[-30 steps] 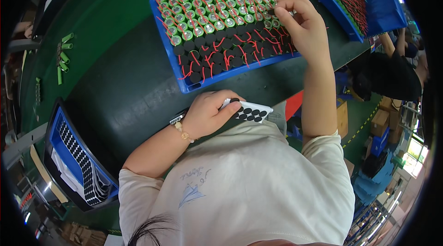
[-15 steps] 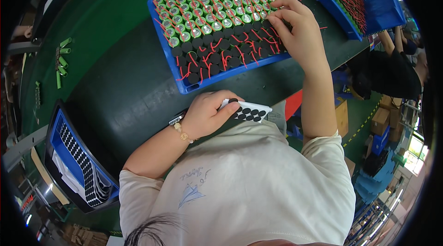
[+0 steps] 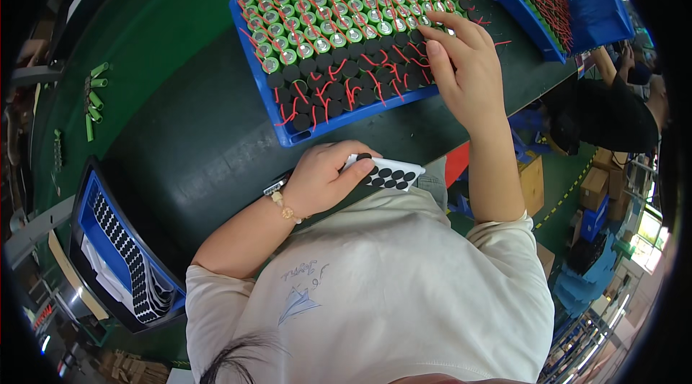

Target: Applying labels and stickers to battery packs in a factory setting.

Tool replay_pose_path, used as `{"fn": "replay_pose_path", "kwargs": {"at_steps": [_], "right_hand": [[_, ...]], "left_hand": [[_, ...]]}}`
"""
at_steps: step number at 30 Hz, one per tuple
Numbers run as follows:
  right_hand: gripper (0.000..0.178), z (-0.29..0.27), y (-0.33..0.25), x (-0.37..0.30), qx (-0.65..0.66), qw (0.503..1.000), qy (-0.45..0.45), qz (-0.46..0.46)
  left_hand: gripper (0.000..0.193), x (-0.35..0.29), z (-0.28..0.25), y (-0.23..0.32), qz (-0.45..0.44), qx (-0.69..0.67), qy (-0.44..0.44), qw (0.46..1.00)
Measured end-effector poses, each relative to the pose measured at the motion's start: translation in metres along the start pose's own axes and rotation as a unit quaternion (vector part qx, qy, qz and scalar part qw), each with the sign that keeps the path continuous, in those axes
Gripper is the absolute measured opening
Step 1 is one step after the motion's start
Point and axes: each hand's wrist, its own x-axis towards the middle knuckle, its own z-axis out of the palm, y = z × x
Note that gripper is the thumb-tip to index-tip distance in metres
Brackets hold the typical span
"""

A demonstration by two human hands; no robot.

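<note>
A blue tray (image 3: 288,137) on the dark table holds rows of green cylindrical battery cells (image 3: 321,45) standing upright, with thin red wires (image 3: 333,109) rising from them. The nearer rows are capped with round black stickers (image 3: 308,65); the farther rows show bare metal tops. Over the tray's right side is my right hand (image 3: 468,67), thumb and fingers apart, fingertips at the cells by the edge of the black-capped rows. Whether they touch a cell is unclear. Close to my body, my left hand (image 3: 324,176) grips a white sheet of round black stickers (image 3: 409,169) between thumb and fingers.
Another blue tray (image 3: 559,54) of wired cells stands at the far right, beside a blue bin (image 3: 602,13). At left, a blue-lined box (image 3: 90,211) holds strips of black stickers (image 3: 119,240). Loose green cells (image 3: 98,99) lie at far left. A co-worker (image 3: 613,121) is at right.
My right hand has shifted slightly toward me, its thumb and fingers more spread. The left hand and its sticker sheet have stayed put.
</note>
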Motion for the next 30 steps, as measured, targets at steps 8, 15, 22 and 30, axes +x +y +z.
{"fn": "replay_pose_path", "kwargs": {"at_steps": [8,15,22,30], "right_hand": [[0.031,-0.001,-0.024,-0.006,-0.138,0.99,-0.023,-0.002],[0.03,-0.012,-0.021,-0.009,-0.127,0.992,-0.027,0.001],[0.019,-0.013,-0.013,-0.002,-0.12,0.992,-0.041,0.007],[0.02,-0.01,-0.026,-0.002,-0.143,0.988,-0.053,-0.027]], "left_hand": [[0.017,-0.003,-0.003,-0.001,0.007,0.0,0.0,1.0],[0.018,-0.001,-0.002,-0.001,0.001,-0.003,-0.001,1.0],[0.018,0.001,0.001,-0.001,-0.004,-0.002,0.0,1.0],[0.018,-0.003,-0.001,-0.005,0.012,-0.004,0.004,1.0]]}}
